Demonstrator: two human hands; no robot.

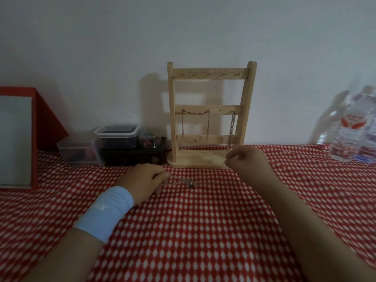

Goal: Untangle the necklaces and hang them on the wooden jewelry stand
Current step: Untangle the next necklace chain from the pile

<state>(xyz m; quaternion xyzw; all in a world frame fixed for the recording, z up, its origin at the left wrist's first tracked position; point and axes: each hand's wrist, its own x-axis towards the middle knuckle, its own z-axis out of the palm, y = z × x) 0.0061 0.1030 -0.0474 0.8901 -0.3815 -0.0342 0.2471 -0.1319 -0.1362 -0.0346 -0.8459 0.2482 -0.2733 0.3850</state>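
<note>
The tablecloth [193, 231] is red with a regular pattern of small white diamonds. At 12 o'clock the wooden stand [211, 74] is pale, natural wood, against a plain off-white wall [122, 37]; the chains [184, 123] on it are silvery. Just below centre, at 6 o'clock, the necklace [183, 181] looks silvery with a dark bead. At 8 o'clock the wristband [105, 210] is light blue with a small white cross. At 9 o'clock the box [50, 119] is red, its panel [15, 139] pale grey. At 10 o'clock the clear container [117, 132] has a whitish rim and dark contents, over a black case [132, 155] with faint reddish flowers. At 3 o'clock the clear bottle [350, 149] carries a red-and-white label [352, 121].
</note>
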